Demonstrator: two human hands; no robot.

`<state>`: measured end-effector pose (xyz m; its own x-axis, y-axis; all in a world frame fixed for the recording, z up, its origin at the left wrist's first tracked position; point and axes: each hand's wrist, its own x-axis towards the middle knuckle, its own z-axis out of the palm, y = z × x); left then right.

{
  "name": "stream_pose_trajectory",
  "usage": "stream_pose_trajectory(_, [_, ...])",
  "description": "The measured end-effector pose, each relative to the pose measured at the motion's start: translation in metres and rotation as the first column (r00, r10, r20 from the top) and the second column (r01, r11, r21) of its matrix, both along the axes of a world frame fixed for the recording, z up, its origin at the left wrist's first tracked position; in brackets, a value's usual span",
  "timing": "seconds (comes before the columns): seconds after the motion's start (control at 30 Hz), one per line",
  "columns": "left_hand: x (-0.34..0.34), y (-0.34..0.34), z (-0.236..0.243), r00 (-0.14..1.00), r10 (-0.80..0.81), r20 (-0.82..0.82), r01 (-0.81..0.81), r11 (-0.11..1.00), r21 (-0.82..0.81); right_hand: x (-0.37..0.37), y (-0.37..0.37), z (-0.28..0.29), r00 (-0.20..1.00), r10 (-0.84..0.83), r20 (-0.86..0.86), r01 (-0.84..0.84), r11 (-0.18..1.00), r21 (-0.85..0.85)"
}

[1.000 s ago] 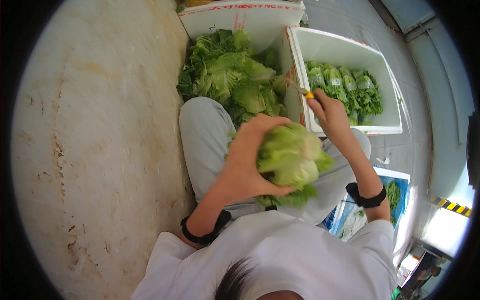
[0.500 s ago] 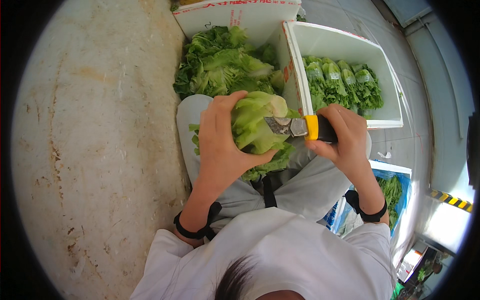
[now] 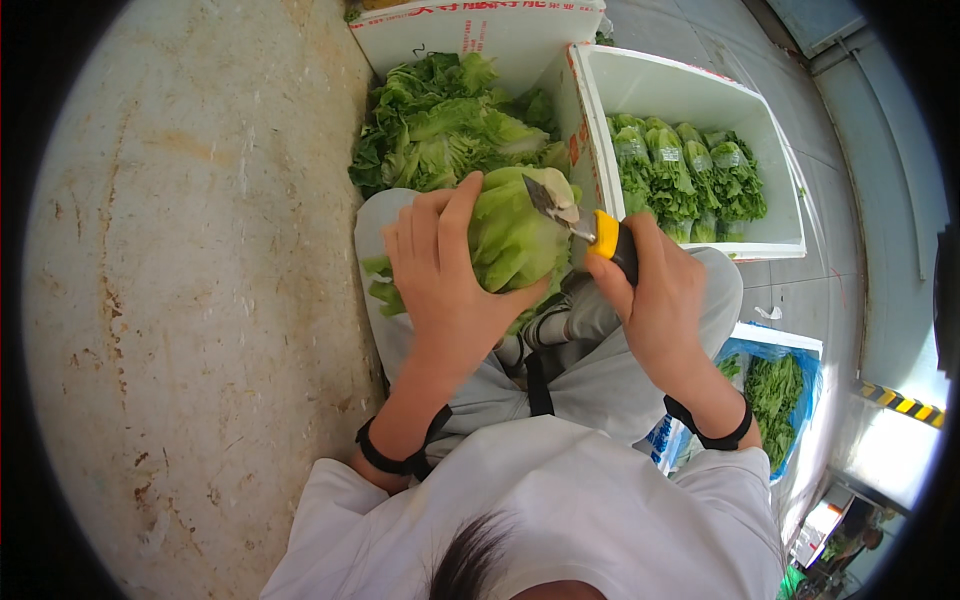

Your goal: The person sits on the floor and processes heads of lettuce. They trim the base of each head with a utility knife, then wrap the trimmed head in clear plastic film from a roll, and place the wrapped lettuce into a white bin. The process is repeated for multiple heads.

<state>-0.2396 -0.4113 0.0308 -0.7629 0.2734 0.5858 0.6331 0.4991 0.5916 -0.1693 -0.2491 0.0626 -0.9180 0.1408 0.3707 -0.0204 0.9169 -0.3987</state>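
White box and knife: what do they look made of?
White box: looks like foam, going by its thick, matte white walls. Knife in the right hand: the blade looks like dull grey metal; the yellow and black handle is probably plastic or rubber.

Bright daylight, soft shadows, sharp centre, fisheye bending, black vignette at rim.

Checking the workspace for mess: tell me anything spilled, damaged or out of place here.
Nothing stands out. The left hand grips a lettuce, the right hand holds a knife at its base; loose lettuces lie heaped on the floor, bagged ones sit upright in the white box.
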Motion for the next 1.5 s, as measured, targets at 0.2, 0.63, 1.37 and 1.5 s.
stream_pose_trajectory(0.2, [-0.008,0.001,-0.011,0.987,0.094,-0.127,-0.108,0.989,-0.104,-0.016,0.011,-0.024,0.997,0.064,0.049,-0.065,0.997,0.034])
stream_pose_trajectory(0.63, [-0.023,0.0,0.009,0.971,-0.206,-0.12,0.221,0.967,0.124,-0.036,0.055,-0.033,0.988,-0.062,0.14,0.127,0.84,-0.527])
stream_pose_trajectory(1.37, [-0.012,-0.012,0.004,0.249,-0.866,0.434,0.722,0.465,0.512,-0.027,0.058,0.027,0.847,0.532,-0.009,-0.519,0.83,0.205])
stream_pose_trajectory(1.5, [-0.008,-0.011,0.0,0.216,-0.896,0.388,0.601,0.435,0.671,-0.035,0.071,0.014,0.921,0.389,0.004,-0.367,0.872,-0.325])
